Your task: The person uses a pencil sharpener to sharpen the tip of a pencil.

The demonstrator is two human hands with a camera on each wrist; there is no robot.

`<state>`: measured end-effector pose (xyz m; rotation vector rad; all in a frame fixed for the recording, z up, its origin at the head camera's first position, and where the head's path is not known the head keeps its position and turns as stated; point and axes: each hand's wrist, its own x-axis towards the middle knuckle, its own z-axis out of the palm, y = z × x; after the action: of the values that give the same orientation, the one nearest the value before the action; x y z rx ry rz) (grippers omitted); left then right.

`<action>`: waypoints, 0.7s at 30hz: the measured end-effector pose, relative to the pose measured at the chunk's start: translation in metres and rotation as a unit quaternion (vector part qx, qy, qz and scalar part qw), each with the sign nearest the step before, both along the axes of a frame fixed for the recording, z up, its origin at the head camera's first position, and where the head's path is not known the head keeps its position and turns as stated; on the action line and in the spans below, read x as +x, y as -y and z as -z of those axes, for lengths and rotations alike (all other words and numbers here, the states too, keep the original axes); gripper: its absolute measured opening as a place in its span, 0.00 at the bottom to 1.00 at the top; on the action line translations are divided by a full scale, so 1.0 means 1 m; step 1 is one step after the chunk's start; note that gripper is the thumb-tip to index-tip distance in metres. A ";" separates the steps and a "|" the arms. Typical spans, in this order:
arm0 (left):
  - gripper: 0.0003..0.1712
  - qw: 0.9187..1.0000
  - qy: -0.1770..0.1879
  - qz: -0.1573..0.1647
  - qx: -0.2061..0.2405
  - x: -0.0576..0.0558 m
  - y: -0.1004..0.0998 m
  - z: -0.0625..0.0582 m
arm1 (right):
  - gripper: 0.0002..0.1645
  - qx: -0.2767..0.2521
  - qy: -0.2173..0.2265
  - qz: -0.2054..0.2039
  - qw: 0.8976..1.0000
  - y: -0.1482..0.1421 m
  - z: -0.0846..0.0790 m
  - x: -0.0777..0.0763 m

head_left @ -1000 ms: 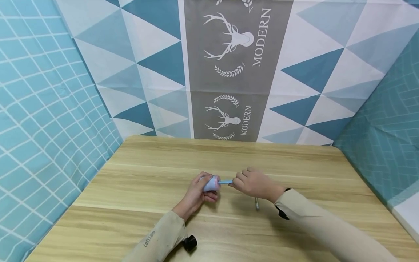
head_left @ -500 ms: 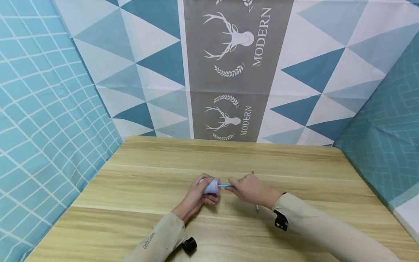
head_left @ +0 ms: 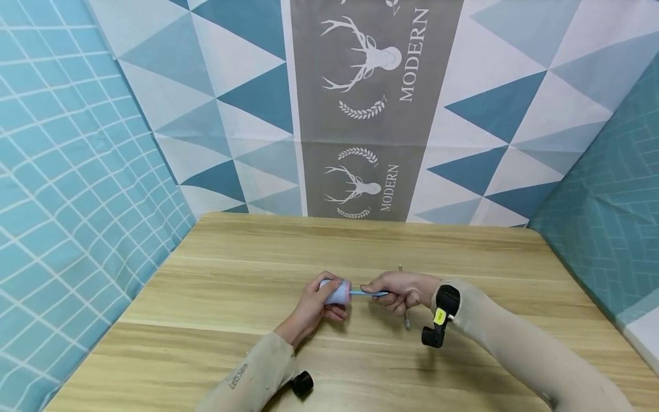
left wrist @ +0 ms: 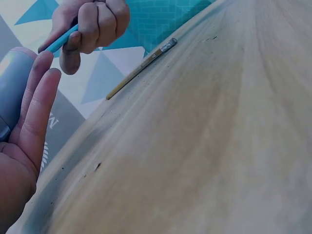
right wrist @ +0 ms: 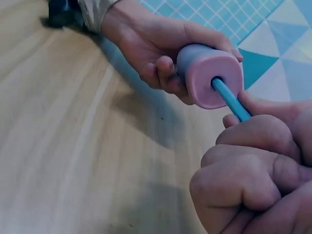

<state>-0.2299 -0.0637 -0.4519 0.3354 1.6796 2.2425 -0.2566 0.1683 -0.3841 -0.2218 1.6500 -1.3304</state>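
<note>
Near the middle of the table, my left hand [head_left: 311, 302] grips a small lavender pencil sharpener [head_left: 337, 292] on its side. The sharpener's pink end face [right wrist: 202, 90] points toward my right hand [head_left: 400, 290]. A light-blue pencil [head_left: 362, 293] sits with one end in the round hole of that face; its tip is hidden inside. Thumb and curled fingers of my right hand pinch the pencil a short way out from the hole. In the left wrist view, two fingers [left wrist: 36, 117] of my left hand extend straight along the sharpener.
A second pencil [left wrist: 141, 68], with a pale eraser end, lies on the wooden table [head_left: 247, 257], partly behind my right hand in the head view. Patterned cloth walls [head_left: 247, 114] stand at the back and both sides. Black wrist cameras [head_left: 433, 335] hang at both cuffs.
My right hand has turned over around the blue pencil, from back up to thumb on top with fingers curled below. The left hand and sharpener have barely moved, slightly rightward in view.
</note>
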 end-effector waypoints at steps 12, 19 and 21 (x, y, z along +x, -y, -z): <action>0.07 0.999 0.013 -0.008 0.032 0.000 -0.003 -0.001 | 0.18 0.101 -0.429 -0.067 0.895 -0.015 -0.030 0.016; 0.06 0.999 0.016 -0.011 0.039 0.000 -0.003 0.000 | 0.08 0.093 -0.757 -0.162 0.625 -0.014 -0.017 0.027; 0.06 0.999 0.013 -0.014 0.041 0.000 -0.002 0.000 | 0.04 0.122 -0.841 -0.180 0.496 -0.012 -0.012 0.030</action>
<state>-0.2301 -0.0617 -0.4523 0.3018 1.5923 2.3312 -0.2271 0.1804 -0.3725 -2.0857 2.9140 -0.0906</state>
